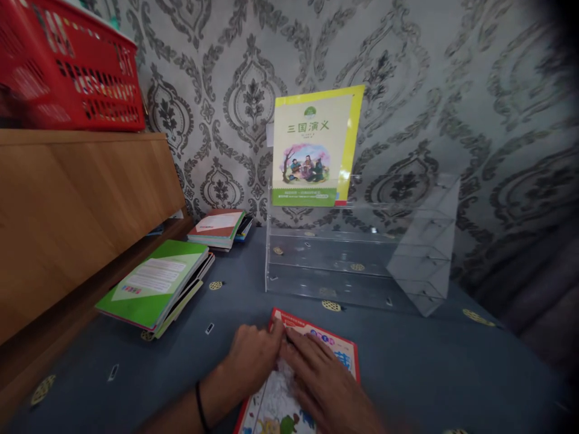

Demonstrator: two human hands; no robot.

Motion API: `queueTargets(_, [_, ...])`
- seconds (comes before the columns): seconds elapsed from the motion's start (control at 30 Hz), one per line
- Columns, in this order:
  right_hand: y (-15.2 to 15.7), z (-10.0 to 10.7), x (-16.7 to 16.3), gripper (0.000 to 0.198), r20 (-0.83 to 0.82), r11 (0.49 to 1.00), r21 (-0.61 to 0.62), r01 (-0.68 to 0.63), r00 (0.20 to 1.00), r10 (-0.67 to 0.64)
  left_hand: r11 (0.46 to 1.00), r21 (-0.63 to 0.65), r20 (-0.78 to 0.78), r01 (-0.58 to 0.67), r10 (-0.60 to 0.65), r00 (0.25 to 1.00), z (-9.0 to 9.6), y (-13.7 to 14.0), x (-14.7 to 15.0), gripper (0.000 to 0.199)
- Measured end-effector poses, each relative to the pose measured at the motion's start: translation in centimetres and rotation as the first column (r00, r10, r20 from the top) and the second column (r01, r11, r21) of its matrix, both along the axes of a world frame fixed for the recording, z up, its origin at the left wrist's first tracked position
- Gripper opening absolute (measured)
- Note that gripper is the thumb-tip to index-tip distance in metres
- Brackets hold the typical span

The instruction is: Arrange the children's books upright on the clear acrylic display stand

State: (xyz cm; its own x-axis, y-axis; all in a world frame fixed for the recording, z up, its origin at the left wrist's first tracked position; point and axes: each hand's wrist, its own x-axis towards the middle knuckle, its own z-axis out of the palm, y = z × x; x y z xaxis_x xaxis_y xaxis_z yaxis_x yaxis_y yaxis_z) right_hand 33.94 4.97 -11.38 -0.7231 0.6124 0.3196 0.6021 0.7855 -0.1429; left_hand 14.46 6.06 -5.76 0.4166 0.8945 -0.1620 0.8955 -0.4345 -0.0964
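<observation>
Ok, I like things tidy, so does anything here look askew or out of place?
Mildly: the lower books beneath the green book jut out unevenly to the right, which looks untidy. On the clear rack, the yellow book behind the cream book sits out of line. Nothing looks spilled.

left hand (253,357) and right hand (323,372) close together
the left loosely curled; the right palm down, fingers extended

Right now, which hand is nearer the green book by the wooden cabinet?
Left. The left hand is right of the green book, over the red-bordered book; the right hand lies there too, farther right.
</observation>
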Motion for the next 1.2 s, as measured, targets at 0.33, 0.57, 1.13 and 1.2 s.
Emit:
queueTargets(0.33, [4.6,-1.9,4.9,0.042,-0.109,0.974,0.110,0.199,0.976,-0.187,0.996,0.087,-0.004,-0.007,0.008,1.000,-0.7,-0.1,-0.1,0.050])
queueTargets(0.57, [4.9,-2.7,4.5,0.043,-0.103,0.967,0.186,0.176,0.982,-0.159,0.887,0.367,0.093,0.279,-0.334,0.938,-2.4,0.1,1.0,0.020])
queueTargets(1.13, [4.8,-2.0,4.8,0.048,-0.024,0.976,0.126,0.180,0.984,-0.178,0.678,0.143,0.251,0.721,-0.730,0.636,-2.3,-6.1,1.5,0.042])
queueTargets(1.2, [4.4,-1.4,4.1,0.055,0.013,0.977,0.142,0.159,0.987,-0.163,0.676,0.149,0.253,0.721,-0.731,0.634,-2.4,-6.1,1.5,0.042])
